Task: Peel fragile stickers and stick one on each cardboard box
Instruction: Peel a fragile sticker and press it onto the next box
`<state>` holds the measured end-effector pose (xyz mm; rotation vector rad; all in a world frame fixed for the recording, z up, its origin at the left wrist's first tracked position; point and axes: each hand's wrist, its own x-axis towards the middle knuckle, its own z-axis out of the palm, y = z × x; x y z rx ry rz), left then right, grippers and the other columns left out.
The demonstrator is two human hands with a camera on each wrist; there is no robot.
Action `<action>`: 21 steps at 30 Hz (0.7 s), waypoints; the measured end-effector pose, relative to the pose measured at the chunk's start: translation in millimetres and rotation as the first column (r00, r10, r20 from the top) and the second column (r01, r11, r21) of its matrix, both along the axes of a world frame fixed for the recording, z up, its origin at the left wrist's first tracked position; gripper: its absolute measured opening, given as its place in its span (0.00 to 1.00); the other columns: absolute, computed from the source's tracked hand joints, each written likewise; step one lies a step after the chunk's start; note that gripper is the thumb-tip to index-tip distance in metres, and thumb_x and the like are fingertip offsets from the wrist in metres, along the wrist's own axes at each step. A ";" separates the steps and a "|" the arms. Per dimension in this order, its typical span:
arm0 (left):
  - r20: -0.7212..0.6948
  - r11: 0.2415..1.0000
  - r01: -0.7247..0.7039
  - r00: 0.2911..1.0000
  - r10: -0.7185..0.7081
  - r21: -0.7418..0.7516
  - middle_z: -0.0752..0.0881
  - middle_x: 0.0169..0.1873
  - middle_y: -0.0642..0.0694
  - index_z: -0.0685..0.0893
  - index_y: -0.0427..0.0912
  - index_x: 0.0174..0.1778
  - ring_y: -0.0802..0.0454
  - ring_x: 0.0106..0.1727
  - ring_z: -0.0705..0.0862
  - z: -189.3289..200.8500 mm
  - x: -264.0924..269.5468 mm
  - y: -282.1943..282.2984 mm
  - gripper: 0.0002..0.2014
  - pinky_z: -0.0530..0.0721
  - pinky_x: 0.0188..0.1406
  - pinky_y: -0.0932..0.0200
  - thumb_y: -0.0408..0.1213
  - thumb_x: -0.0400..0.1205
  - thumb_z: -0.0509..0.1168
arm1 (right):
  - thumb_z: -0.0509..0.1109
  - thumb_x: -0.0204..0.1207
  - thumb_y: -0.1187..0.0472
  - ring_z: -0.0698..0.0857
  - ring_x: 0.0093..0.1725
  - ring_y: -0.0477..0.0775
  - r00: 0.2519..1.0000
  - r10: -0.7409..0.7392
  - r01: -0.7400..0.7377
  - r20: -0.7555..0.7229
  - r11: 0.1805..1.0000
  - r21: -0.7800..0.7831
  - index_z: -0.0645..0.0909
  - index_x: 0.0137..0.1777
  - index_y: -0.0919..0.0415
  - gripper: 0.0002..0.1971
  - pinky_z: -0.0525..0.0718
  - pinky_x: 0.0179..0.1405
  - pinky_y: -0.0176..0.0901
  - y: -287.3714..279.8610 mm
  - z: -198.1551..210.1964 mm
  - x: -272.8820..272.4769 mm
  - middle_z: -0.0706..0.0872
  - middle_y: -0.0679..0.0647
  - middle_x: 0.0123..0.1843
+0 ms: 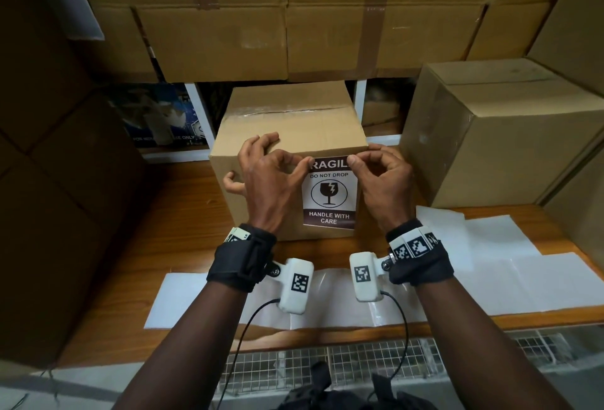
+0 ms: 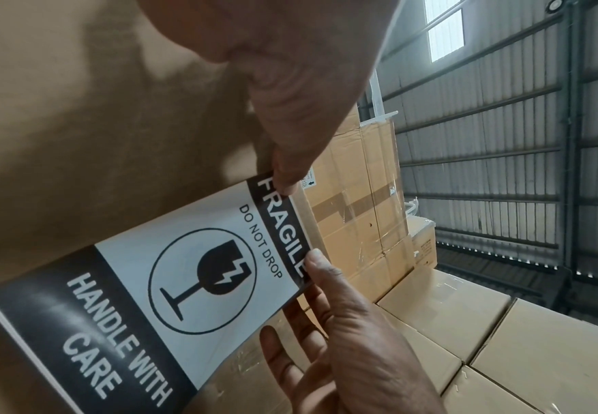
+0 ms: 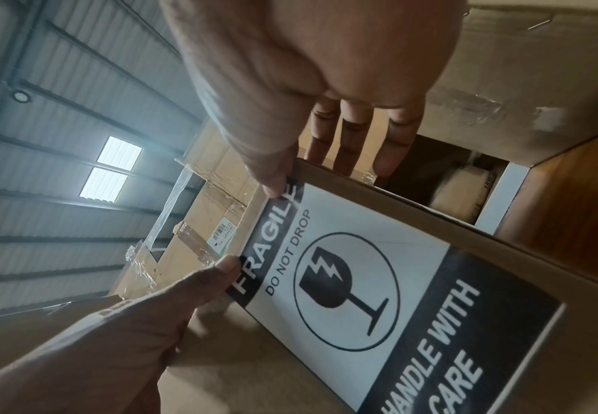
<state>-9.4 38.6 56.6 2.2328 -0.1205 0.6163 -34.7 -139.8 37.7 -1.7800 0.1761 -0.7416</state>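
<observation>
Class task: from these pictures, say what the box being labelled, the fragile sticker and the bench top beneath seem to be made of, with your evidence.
The small brown cardboard box: matt paperboard, going by its creased flaps and taped seam.
The black-and-white printed fragile sticker: probably coated paper; a faint sheen shows in the wrist views.
The orange-brown wooden bench top: looks like varnished wood or a wood-look laminate, with visible grain and a slight gloss.

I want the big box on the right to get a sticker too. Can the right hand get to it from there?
Probably yes. The right hand is pinching the fragile sticker now, but the big box stands just beside it with nothing between.
</observation>
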 end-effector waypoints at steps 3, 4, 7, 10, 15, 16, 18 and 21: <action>0.010 1.000 0.010 1.000 -0.009 -0.013 0.80 0.74 0.51 0.83 0.57 0.32 0.48 0.81 0.65 -0.8 0.5 0.1 0.12 0.58 0.75 0.26 0.53 0.75 0.78 | 0.78 0.78 0.60 0.82 0.58 0.44 1.000 -0.004 0.004 -0.003 1.000 0.003 0.88 0.51 0.65 0.08 0.80 0.45 0.18 -0.6 -1.0 1.0 0.84 0.57 0.64; 0.013 1.000 0.012 1.000 -0.012 -0.016 0.80 0.74 0.51 0.82 0.57 0.32 0.48 0.81 0.65 -1.2 0.7 -0.1 0.12 0.59 0.75 0.26 0.52 0.75 0.78 | 0.78 0.78 0.60 0.82 0.58 0.44 1.000 -0.006 0.005 -0.003 1.000 -0.001 0.88 0.52 0.65 0.09 0.80 0.45 0.18 -0.4 -0.9 0.7 0.84 0.57 0.64; 0.018 1.000 0.009 1.000 -0.009 -0.010 0.80 0.74 0.50 0.81 0.58 0.32 0.47 0.81 0.65 -1.1 0.0 -0.7 0.13 0.59 0.75 0.27 0.52 0.75 0.78 | 0.78 0.78 0.59 0.83 0.60 0.48 1.000 -0.009 0.009 -0.005 1.000 -0.006 0.88 0.51 0.63 0.08 0.81 0.48 0.19 -0.8 -2.2 1.9 0.85 0.57 0.64; 0.023 1.000 0.007 1.000 -0.007 -0.008 0.80 0.74 0.50 0.78 0.61 0.29 0.47 0.81 0.66 -1.7 0.4 -0.1 0.15 0.59 0.75 0.27 0.52 0.75 0.78 | 0.79 0.78 0.55 0.86 0.60 0.51 1.000 -0.006 0.006 -0.005 1.000 0.001 0.88 0.50 0.60 0.08 0.88 0.52 0.32 -0.9 -4.9 4.5 0.86 0.56 0.62; 0.051 1.000 0.024 0.998 -0.023 -0.017 0.80 0.73 0.50 0.72 0.66 0.27 0.47 0.80 0.67 -4.7 1.7 1.1 0.18 0.63 0.72 0.23 0.57 0.74 0.75 | 0.79 0.78 0.54 0.87 0.60 0.53 1.000 -0.014 0.014 0.000 1.000 0.009 0.88 0.49 0.60 0.09 0.91 0.55 0.52 -1.7 -9.1 7.3 0.87 0.56 0.60; 0.050 1.000 0.025 0.998 -0.024 -0.019 0.80 0.73 0.50 0.71 0.66 0.27 0.47 0.80 0.67 -4.8 1.6 0.9 0.17 0.64 0.72 0.23 0.58 0.74 0.74 | 0.79 0.78 0.54 0.87 0.59 0.53 1.000 -0.013 0.013 0.004 1.000 0.011 0.88 0.49 0.60 0.09 0.91 0.55 0.52 -1.6 -9.4 7.2 0.87 0.56 0.60; 0.056 0.999 0.025 0.998 -0.024 -0.024 0.81 0.73 0.50 0.71 0.67 0.27 0.47 0.80 0.67 -5.1 2.3 0.7 0.15 0.65 0.72 0.23 0.60 0.72 0.71 | 0.78 0.78 0.54 0.87 0.59 0.53 1.000 -0.014 0.014 0.006 1.000 0.018 0.88 0.49 0.59 0.09 0.92 0.54 0.52 -0.5 -10.1 7.4 0.87 0.56 0.60; 0.060 1.000 0.016 0.998 -0.015 -0.015 0.81 0.73 0.51 0.71 0.67 0.26 0.47 0.80 0.67 -5.1 3.0 0.3 0.17 0.65 0.72 0.24 0.59 0.73 0.74 | 0.78 0.78 0.53 0.88 0.58 0.53 1.000 -0.024 0.024 0.003 0.999 0.023 0.87 0.48 0.57 0.08 0.92 0.52 0.54 0.6 -11.6 9.4 0.88 0.56 0.59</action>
